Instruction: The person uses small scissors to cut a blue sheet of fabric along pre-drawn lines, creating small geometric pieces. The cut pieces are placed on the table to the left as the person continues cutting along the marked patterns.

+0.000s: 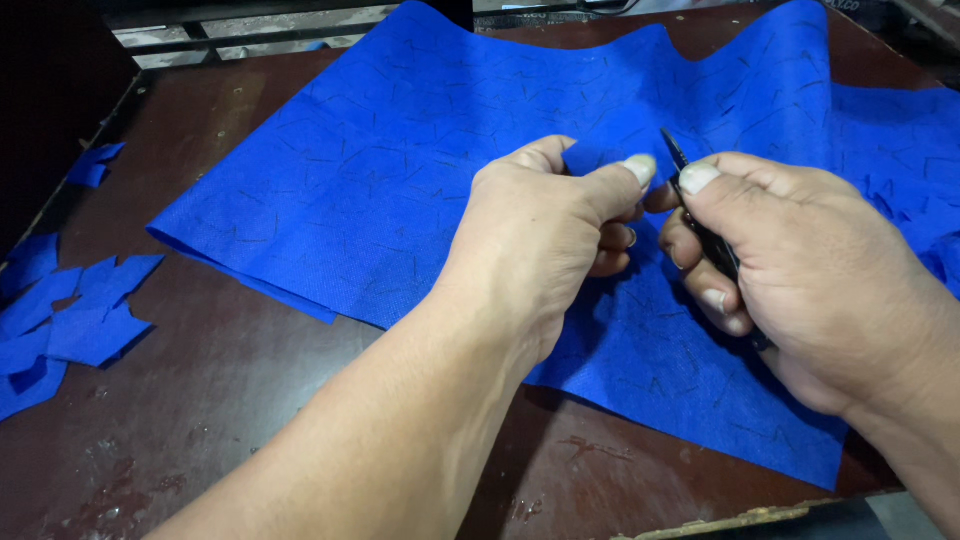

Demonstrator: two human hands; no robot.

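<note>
**Two hands meeting at one small blue piece above the sheet**

Both hands work over a large blue fabric sheet (420, 170) marked with dark lines and spread across the brown tabletop (230, 400). The left hand (540, 240) has its grip clenched, thumb and forefinger pinching a small blue fabric piece (590, 158) raised just above the sheet. The right hand (800, 270) is closed around dark scissors (712, 240), whose long axis runs from the palm up and to the left, the tip (668, 143) lying just beside the pinched piece on its right side. Whether the blades touch the piece cannot be told. The left hand is the nearer, being in contact. Cut blue scraps (70, 320) lie well apart at the tabletop's left edge.
</note>
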